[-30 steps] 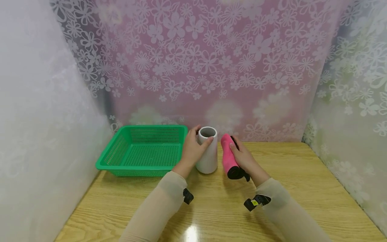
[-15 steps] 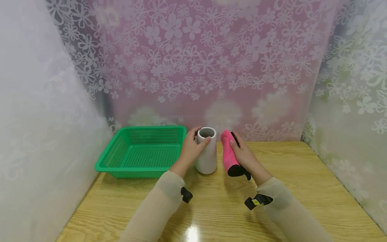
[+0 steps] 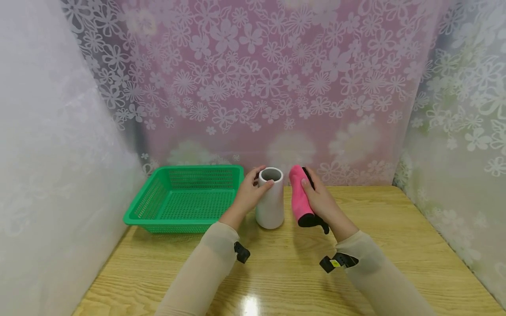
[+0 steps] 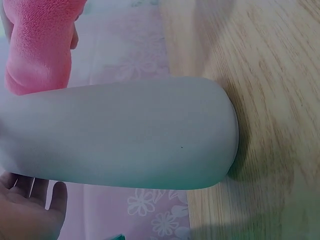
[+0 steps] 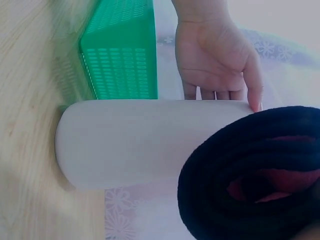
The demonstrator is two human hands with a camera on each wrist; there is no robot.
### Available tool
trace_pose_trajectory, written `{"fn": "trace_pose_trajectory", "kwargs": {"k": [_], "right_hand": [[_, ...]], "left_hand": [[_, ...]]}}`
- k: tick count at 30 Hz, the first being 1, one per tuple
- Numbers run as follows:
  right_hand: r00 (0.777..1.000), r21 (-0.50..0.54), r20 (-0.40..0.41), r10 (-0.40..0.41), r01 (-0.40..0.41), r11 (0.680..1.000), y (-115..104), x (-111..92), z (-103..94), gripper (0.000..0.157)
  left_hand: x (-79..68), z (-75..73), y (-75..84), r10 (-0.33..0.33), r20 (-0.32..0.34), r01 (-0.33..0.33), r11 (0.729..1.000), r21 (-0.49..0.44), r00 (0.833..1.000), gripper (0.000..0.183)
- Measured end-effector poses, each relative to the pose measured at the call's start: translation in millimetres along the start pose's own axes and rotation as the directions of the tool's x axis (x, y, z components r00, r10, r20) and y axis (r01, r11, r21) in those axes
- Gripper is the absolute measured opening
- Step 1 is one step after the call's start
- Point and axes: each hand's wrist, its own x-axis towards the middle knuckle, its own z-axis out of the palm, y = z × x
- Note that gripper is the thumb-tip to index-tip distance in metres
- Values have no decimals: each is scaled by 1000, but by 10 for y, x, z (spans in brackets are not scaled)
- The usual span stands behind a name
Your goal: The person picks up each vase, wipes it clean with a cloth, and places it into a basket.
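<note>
A tall white vase (image 3: 270, 202) stands upright on the wooden table, its round mouth facing up. My left hand (image 3: 247, 194) grips it near the rim, thumb on the front and fingers round the far left side; in the right wrist view that hand (image 5: 215, 60) lies along the vase's side. Just right of the vase, my right hand (image 3: 321, 199) holds a rolled pink fuzzy cloth (image 3: 299, 193) with black edging, tilted above the table. Seen end-on in the right wrist view, the roll shows several black layers (image 5: 210, 170) around a pink inside. A black strip hangs from its lower end.
A green plastic basket (image 3: 136, 213) with perforated walls stands left of the vase, close behind my left wrist. The wooden table (image 3: 292, 281) ends at a pink flowered curtain (image 3: 269, 87), with pale sheets on both sides.
My right hand has raised the rolled cloth slightly, and its lower end has tipped up off the table. The vase and my left hand stay nearly where they were.
</note>
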Motion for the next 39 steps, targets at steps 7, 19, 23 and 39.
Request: {"fn": "trace_pose_trajectory", "kwargs": {"k": [7, 19, 23, 39], "right_hand": [[998, -18, -45, -46, 46, 999, -83, 9, 4, 66], [940, -80, -207, -269, 258, 963, -138, 77, 168, 60], [908, -132, -240, -343, 319, 938, -118, 110, 244, 59], [885, -216, -245, -396, 348, 912, -49, 179, 365, 58]], "left_hand": [[0, 1, -11, -31, 26, 32, 998, -47, 999, 63], [11, 1, -2, -14, 33, 17, 997, -78, 999, 59], [3, -16, 51, -21, 55, 27, 993, -112, 998, 60], [41, -36, 6, -35, 100, 57, 973, -225, 994, 56]]}}
